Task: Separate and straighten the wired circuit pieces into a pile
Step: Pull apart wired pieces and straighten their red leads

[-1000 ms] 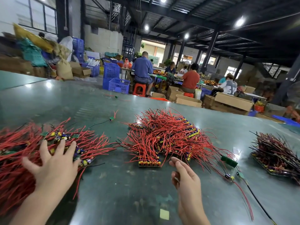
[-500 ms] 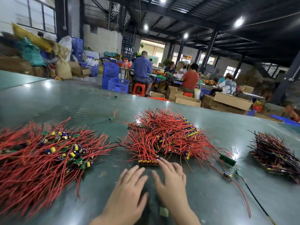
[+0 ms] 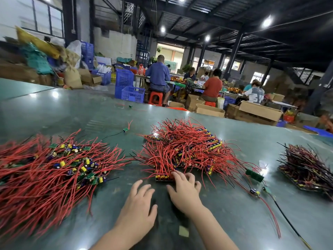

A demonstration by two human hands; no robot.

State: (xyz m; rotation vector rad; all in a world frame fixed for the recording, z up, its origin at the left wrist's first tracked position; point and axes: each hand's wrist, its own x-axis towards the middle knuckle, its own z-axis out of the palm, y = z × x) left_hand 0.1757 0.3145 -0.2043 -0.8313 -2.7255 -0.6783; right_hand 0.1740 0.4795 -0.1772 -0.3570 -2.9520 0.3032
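A loose, tangled heap of red-wired circuit pieces [image 3: 54,170] covers the left of the green table [image 3: 225,222]. In the middle lies a neater pile of wired pieces [image 3: 185,150], with a row of boards [image 3: 162,177] at its near edge. My right hand [image 3: 183,190] has its fingertips spread on that row's right end. Just left of it, my left hand [image 3: 138,201] lies flat and open on the table, holding nothing. A darker stack of wired boards [image 3: 306,170] sits at the right.
Loose pieces lie to the right of my hands: a green board [image 3: 254,175] and a capacitor piece with long red and black wires [image 3: 255,192]. Another single piece [image 3: 126,129] lies farther back. A paper scrap [image 3: 183,231] lies near my right forearm. Several people sit working at tables behind.
My left hand left the left heap and came to the middle. Both hands then slid forward, and my right fingertips now touch the row of boards.
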